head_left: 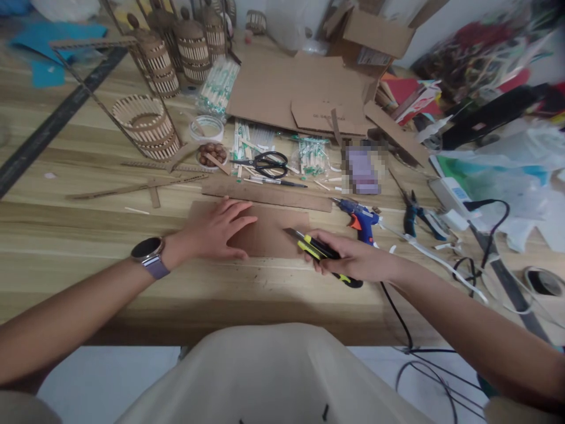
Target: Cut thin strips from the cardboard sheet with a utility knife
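We have the left hand (220, 232) palm down on the cardboard piece (269, 227), fingers spread wide, thumb out towards the near edge; it presses flat and grips nothing; the right hand (348, 259) is closed around the yellow-and-black utility knife (325, 251), blade out; blade points left and away from us, tip over the right part of the cardboard piece; we can't tell if the tip touches the surface.

Cardboard piece lies flat on the wooden table (88, 300), directly in front of us; left hand covers its left and middle portion, right fingertips sit by its near right corner; the bare patch between the hands is where the blade aims; left fingers are near the tip, apart from it.

Just beyond the far edge we see a long cardboard strip (273, 195); blue glue gun (361, 221) is just past the right hand, nozzle near the strip's right end; pliers (412, 218) sit further right, handles spread.

Past the strip we have a pen (286, 183) and black-handled scissors (267, 164); left of those, a bowl (199, 160) of brown beads; further left, a stick-walled basket (148, 129); large cardboard sheets (269, 85) lie at the back; we have a watch (148, 250) on the left wrist.
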The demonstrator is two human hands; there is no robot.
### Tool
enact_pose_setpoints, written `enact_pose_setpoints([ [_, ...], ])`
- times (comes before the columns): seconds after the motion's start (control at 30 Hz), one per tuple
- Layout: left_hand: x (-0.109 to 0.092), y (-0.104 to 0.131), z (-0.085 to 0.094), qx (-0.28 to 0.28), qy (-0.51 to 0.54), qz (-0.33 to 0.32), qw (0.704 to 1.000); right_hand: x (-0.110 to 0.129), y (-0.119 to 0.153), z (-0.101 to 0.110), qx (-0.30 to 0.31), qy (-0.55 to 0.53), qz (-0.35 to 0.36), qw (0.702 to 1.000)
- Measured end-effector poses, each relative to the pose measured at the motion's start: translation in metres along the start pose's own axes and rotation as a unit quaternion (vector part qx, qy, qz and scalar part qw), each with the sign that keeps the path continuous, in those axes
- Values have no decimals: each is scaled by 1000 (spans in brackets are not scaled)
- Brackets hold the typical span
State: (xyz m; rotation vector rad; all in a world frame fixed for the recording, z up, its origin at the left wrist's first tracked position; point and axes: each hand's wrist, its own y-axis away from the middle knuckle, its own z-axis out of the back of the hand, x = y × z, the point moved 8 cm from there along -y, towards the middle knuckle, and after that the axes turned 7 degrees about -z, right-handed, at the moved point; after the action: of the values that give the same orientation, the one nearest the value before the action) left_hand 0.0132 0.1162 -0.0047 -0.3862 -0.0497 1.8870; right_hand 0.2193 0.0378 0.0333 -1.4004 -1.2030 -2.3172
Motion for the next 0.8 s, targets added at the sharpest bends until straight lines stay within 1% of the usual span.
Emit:
enact_pose_setpoints([
  [0.03, -1, -1, 2, -7, -6, 5, 1000, 3, -2, 1, -24, 74, -2, 997],
  [0.07, -2, -3, 3, -11, -13, 13, 1000, 7, -5, 2, -48, 151, -5, 987],
  [0.1, -3, -6, 5, -12, -23, 22, 999, 11, -8, 2, -72, 226, -12, 971],
  [0.17, -6, -12, 5, -8, -47, 39, 998, 18, -16, -1, -107, 354, -35, 928],
  [0.2, -8, -15, 4, -3, -59, 45, 997, 21, -21, -4, -114, 405, -50, 906],
  [0.27, -11, -21, 1, 8, -76, 52, 996, 27, -30, -12, -107, 482, -76, 866],
  [0.33, -13, -26, -3, 18, -86, 53, 995, 32, -38, -20, -88, 524, -87, 843],
  [0.4, -14, -28, -7, 21, -91, 51, 994, 36, -44, -26, -68, 541, -90, 833],
  [0.53, -15, -28, -10, 15, -99, 48, 994, 41, -50, -31, -53, 548, -80, 831],
  [0.8, -16, -30, -11, 23, -103, 55, 993, 43, -56, -35, -49, 558, -58, 826],
])
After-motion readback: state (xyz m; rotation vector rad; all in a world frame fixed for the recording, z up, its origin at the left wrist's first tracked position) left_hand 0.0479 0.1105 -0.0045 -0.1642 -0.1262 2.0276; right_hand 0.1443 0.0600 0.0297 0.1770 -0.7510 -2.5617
